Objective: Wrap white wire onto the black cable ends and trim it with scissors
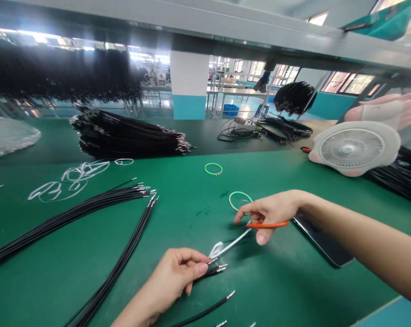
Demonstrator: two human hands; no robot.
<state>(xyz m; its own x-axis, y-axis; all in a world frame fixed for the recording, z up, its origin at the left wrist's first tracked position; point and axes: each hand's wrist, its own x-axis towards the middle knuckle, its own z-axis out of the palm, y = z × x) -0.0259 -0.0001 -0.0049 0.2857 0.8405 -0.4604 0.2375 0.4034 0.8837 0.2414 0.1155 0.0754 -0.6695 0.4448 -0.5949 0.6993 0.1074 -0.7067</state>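
My left hand (174,279) pinches a white strip (233,243) together with black cables (210,273) whose metal tips stick out past the fingers. A small loop of the strip stands up beside the fingertips. From there the strip runs taut up to my right hand (272,210). An orange-handled cutting tool (270,225), apparently small scissors, sits in the right hand, its blades mostly hidden. The right index finger reaches over a light green ring (230,200) on the table. Below my left hand lies another black cable (212,310).
Black cable bundles (99,202) and loose white strips (81,172) lie at left. A larger bundle (123,136) stretches along the back. Another green ring (213,164) lies mid-table. A dark phone (323,240) rests under my right forearm. A white fan (352,147) stands at right. A metal beam (205,22) crosses overhead.
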